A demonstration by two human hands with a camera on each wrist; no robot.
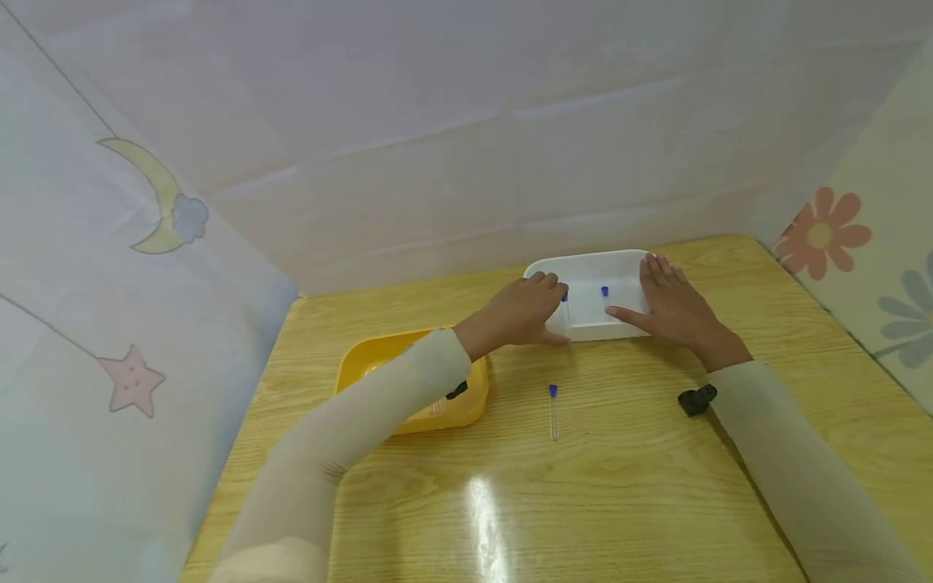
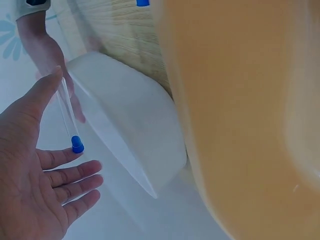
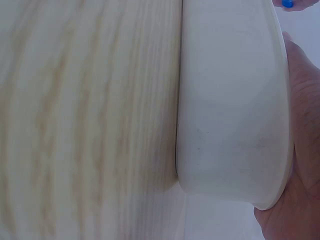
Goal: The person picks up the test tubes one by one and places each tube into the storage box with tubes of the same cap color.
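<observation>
My left hand (image 1: pixel 526 312) pinches a clear test tube (image 2: pixel 67 110) with a blue cap lengthwise between thumb and index finger, over the left part of a white tray (image 1: pixel 612 333). Its other fingers are spread in the left wrist view. My right hand (image 1: pixel 674 304) rests on the tray's right end, fingers fairly straight and the thumb reaching over the front rim. Inside the tray, a blue cap (image 1: pixel 604 291) shows; the tube below it is partly hidden by the right thumb. Another blue-capped test tube (image 1: pixel 554 417) lies on the table in front of the tray.
A yellow basin (image 1: pixel 472 414) stands to the left, partly covered by my left forearm, with clear items inside. The wooden table (image 1: pixel 612 486) meets a cloth backdrop (image 1: pixel 408 202) behind the tray. Printed cloth walls stand on both sides.
</observation>
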